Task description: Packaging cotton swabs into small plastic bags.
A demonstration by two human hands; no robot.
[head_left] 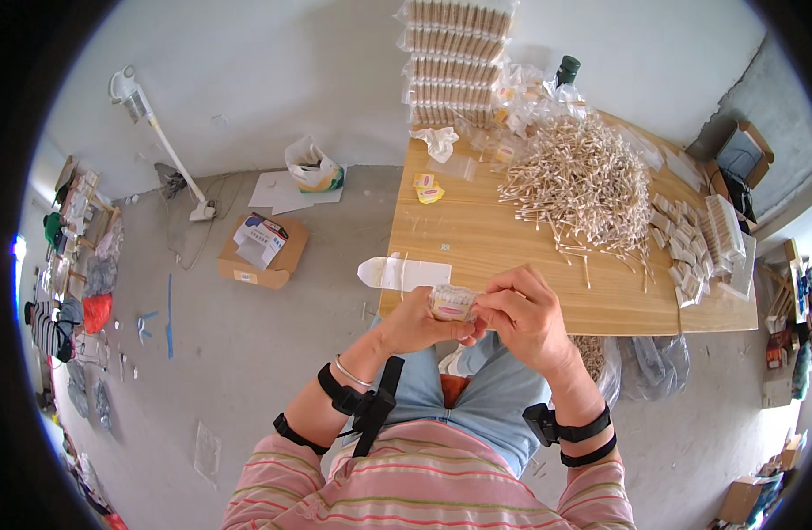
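A small pack of cotton swabs (452, 302) with a yellow and pink label is held over the table's near edge. My left hand (413, 323) wraps round its left side, thumb along the bottom. At its right end, my right hand (528, 320) has thumb and fingertips pinched together on the pack's edge; the exact spot they grip is hidden. Just beyond my left hand, a white pointed strip (384, 273) sticks out past the table's left edge. Farther off lies a big heap of loose cotton swabs (583, 181). Yellow labels (428, 188) rest near the table's left side.
Bundled swab packs (455, 66) are stacked at the back of the wooden table (494, 252). Small white packs (680, 238) pile up at the right. On the floor are a cardboard box (287, 256), a plastic bag (314, 166) and clear bags (655, 364). A stick vacuum (167, 141) leans against the wall.
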